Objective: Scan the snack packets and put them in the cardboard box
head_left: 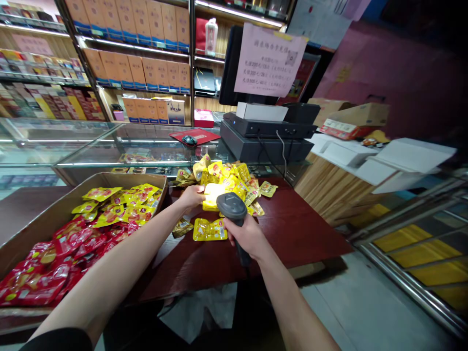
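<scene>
My right hand [250, 235] is wrapped round the handle of a black barcode scanner [231, 207], its head aimed away from me. Bright light from it falls on a yellow snack packet [212, 196], which my left hand [192, 197] pinches by its left side. Behind that packet rises a pile of yellow snack packets [234, 176] on the dark red table [292, 224]. Another yellow packet [209, 229] lies flat on the near side, just left of the scanner's handle. My left forearm passes over the edge of a cardboard box [163, 187] holding red packets [66, 248] and yellow packets [127, 202].
Beyond the table stands a glass display counter [91, 146] with a mouse [189, 140] on a red mat [204, 135]. A black cash drawer [263, 142] and a monitor with a paper sign [270, 63] are at the back. White boxes [398, 161] sit on the right.
</scene>
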Demonstrator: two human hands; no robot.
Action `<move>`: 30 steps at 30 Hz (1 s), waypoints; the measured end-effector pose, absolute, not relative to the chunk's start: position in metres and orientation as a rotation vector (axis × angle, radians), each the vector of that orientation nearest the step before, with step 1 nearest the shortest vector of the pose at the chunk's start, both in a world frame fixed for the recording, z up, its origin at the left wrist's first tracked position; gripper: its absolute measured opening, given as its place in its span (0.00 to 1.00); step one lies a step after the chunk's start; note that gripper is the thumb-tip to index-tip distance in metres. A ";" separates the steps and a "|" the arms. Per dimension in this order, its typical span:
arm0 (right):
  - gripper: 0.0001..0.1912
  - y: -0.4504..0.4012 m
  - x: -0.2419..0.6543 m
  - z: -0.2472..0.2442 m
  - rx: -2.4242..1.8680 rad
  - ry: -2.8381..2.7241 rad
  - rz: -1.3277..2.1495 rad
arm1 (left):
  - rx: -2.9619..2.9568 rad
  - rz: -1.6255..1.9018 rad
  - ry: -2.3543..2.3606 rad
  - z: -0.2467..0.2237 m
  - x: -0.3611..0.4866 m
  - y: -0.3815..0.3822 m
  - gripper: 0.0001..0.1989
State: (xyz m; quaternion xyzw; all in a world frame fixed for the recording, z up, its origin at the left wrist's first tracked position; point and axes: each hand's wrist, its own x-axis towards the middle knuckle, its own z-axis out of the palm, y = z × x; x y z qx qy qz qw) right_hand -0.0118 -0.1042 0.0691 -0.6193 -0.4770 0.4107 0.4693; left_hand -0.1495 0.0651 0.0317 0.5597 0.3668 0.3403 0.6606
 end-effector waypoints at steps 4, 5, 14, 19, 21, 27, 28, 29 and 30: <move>0.12 -0.105 -0.012 0.072 -1.524 -1.165 1.013 | 1.288 0.767 0.834 0.033 -0.150 0.064 0.29; 0.12 -0.105 -0.012 0.072 -1.521 -1.159 1.017 | 1.284 0.770 0.852 0.033 -0.150 0.064 0.29; 0.13 -0.121 -0.005 0.070 -1.492 -1.072 1.034 | 1.237 0.794 0.874 0.035 -0.152 0.068 0.30; 0.17 -0.127 0.010 0.068 -1.495 -1.112 1.010 | 1.184 0.878 0.884 0.051 -0.159 0.073 0.29; 0.18 -0.125 0.014 0.068 -1.480 -1.138 1.011 | 1.181 0.926 0.911 0.060 -0.169 0.076 0.28; 0.20 -0.109 0.000 0.075 -1.394 -1.188 1.071 | 1.262 1.091 1.092 0.100 -0.253 0.079 0.27; 0.20 -0.105 -0.004 0.076 -1.374 -1.194 1.079 | 1.287 1.134 1.130 0.107 -0.273 0.078 0.26; 0.20 -0.102 -0.008 0.076 -1.354 -1.199 1.088 | 1.310 1.191 1.175 0.115 -0.293 0.076 0.26; 0.20 -0.099 -0.013 0.076 -1.338 -1.197 1.095 | 1.324 1.243 1.230 0.122 -0.312 0.074 0.26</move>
